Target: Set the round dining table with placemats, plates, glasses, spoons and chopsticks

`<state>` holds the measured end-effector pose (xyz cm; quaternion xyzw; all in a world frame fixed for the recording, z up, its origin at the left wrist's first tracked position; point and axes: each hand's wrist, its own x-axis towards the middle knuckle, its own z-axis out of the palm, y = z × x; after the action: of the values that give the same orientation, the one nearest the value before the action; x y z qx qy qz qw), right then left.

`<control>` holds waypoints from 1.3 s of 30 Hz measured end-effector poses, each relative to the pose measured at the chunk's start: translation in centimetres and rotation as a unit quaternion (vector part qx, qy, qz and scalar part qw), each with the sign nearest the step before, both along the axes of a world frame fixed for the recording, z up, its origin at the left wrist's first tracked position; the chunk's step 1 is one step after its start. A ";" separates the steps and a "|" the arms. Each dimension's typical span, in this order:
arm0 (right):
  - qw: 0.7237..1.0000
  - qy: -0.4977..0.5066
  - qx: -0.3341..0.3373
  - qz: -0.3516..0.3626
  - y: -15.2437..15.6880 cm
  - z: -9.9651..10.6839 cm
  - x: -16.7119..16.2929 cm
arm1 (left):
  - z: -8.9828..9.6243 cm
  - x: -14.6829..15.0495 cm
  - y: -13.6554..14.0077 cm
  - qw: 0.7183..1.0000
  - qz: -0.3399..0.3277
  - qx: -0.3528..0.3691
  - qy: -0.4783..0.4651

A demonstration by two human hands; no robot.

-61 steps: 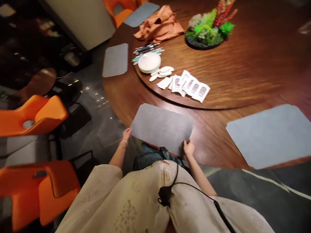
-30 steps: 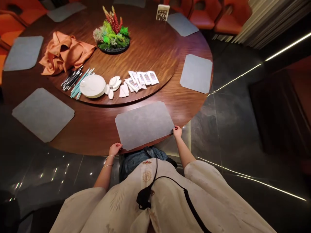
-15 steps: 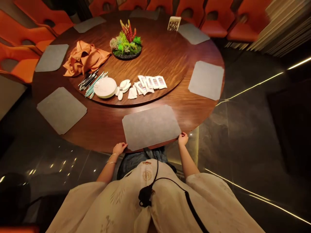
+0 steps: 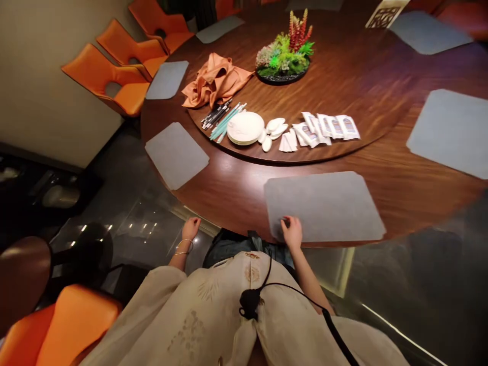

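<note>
A grey placemat lies at the near edge of the round wooden table, to the right of my body. My right hand is over its near left part, thumb and fingers apart, holding nothing; whether the fingertips touch the mat I cannot tell. Off the table's edge, to the left, hangs my left hand, loosely open with nothing in it and a bracelet at the wrist. Another grey placemat lies on the table beyond that hand.
On the turntable are a stack of white plates, white spoons, chopsticks, white packets, orange napkins and a plant centrepiece. Orange chairs stand at the left; another chair is behind me on the left.
Both hands have let go of the placemat's corners. My left hand has moved off the table edge; my right hand has come in over the mat. My view and body have turned left.
</note>
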<state>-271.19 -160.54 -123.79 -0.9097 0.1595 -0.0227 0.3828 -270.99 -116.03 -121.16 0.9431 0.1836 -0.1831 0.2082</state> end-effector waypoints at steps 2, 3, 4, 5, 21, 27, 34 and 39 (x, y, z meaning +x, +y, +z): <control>0.997 0.015 -0.071 -0.018 3.9 0.4 1.5 | 0.4 2.5 4.5 0.999 -0.019 0.014 -0.035; 0.994 0.036 -0.099 -0.030 5.7 0.7 1.8 | 0.7 4.1 6.4 0.998 -0.033 0.023 -0.055; 0.990 0.059 -0.122 -0.042 7.3 1.0 1.7 | 0.9 5.8 8.0 0.995 -0.050 0.034 -0.076; 0.985 0.080 -0.144 -0.052 8.9 1.3 1.4 | 1.1 7.6 9.3 0.992 -0.069 0.048 -0.096; 0.895 0.249 -0.299 -0.217 13.7 1.7 0.6 | -1.2 20.0 12.7 0.933 -0.286 0.175 -0.128; 0.891 0.230 -0.242 -0.307 13.3 1.8 1.2 | 0.1 20.5 12.0 0.946 -0.287 0.132 -0.072; 0.899 0.189 -0.226 -0.325 13.4 0.3 1.0 | 0.6 19.8 10.6 0.965 -0.224 0.128 -0.052; 0.927 0.220 -0.156 -0.261 10.4 0.1 0.0 | -0.1 17.4 8.4 0.973 -0.172 0.135 -0.068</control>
<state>-271.20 -150.10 -123.68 -0.8661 0.4660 0.0547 0.1723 -253.55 -107.60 -121.23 0.9902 0.0275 -0.1251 0.0560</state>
